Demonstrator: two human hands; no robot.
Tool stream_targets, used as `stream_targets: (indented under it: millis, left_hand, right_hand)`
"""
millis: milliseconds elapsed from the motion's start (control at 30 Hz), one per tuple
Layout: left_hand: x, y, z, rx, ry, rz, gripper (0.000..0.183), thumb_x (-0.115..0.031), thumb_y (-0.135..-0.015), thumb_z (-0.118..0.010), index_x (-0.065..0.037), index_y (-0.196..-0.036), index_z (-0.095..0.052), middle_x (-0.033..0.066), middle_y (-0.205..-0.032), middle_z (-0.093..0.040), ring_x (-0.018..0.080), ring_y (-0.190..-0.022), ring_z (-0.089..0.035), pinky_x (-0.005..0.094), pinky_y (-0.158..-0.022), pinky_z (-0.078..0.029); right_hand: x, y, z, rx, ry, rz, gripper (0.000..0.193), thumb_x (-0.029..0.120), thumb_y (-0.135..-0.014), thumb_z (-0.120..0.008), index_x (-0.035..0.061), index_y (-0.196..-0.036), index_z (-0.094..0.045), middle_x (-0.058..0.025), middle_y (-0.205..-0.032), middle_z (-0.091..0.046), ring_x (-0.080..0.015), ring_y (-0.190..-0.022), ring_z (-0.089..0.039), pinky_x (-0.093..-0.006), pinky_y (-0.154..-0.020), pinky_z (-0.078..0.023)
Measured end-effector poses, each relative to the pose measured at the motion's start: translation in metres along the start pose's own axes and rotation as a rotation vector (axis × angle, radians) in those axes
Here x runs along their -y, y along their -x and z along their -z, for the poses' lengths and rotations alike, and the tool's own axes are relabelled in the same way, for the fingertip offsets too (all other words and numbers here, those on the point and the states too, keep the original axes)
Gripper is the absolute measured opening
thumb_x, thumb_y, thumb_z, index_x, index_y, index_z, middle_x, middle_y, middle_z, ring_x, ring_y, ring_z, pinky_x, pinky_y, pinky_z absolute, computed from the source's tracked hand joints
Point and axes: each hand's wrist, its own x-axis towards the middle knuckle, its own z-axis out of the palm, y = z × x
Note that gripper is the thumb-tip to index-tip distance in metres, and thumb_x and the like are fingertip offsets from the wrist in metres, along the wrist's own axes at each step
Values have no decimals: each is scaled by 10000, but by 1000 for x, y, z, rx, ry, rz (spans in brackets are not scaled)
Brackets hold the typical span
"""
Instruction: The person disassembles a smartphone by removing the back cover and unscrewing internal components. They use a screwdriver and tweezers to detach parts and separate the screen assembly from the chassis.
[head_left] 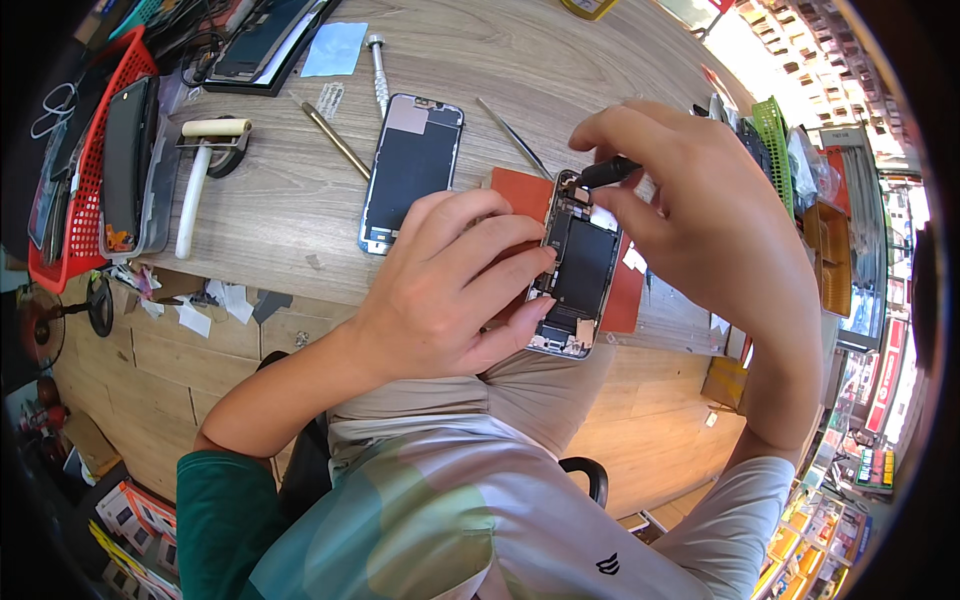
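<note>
An opened phone body (583,265) lies on a reddish-brown mat (623,308) near the table's front edge, its black battery and inner parts bare. Along its left side my left hand (450,280) steadies it, fingertips and thumb on the edge. My right hand (690,185) curls above the phone's upper end and grips a black pointed tool (608,172); its tip is at the top corner, and its exact kind is unclear. Left of the phone lies a detached phone screen (412,160), dark back up, partly behind my left hand.
A slim pointed tool (515,138), a brass-coloured rod (335,140) and a silver screwdriver (379,75) lie farther back. At left are a white-handled roller (200,180) and a red basket (85,210). A green basket (772,145) and a brown tray (830,250) stand right.
</note>
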Motion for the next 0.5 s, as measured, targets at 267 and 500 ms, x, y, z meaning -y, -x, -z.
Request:
stream_targets:
  millis: [267, 500]
  left_hand:
    - [0, -1, 0, 2, -16, 2, 426, -165, -775, -887, -52, -1180, -817, 101, -1274, -757, 354, -1171, -670, 494, -986, -519]
    - [0, -1, -1, 1, -21, -1, 417, -163, -782, -886, -49, -1178, -818, 100, -1274, -757, 352, -1170, -669, 494, -999, -513]
  right_hand:
    - [0, 4, 5, 15, -47, 16, 205, 18, -920, -809, 1, -1120, -765, -144, -1030, -780, -306, -805, -763, -378, -689, -596]
    - [-2, 10, 6, -16, -78, 26, 207, -11, -910, -804, 5, -1112, -763, -127, -1018, -778, -283, -793, -760, -348, -671, -594]
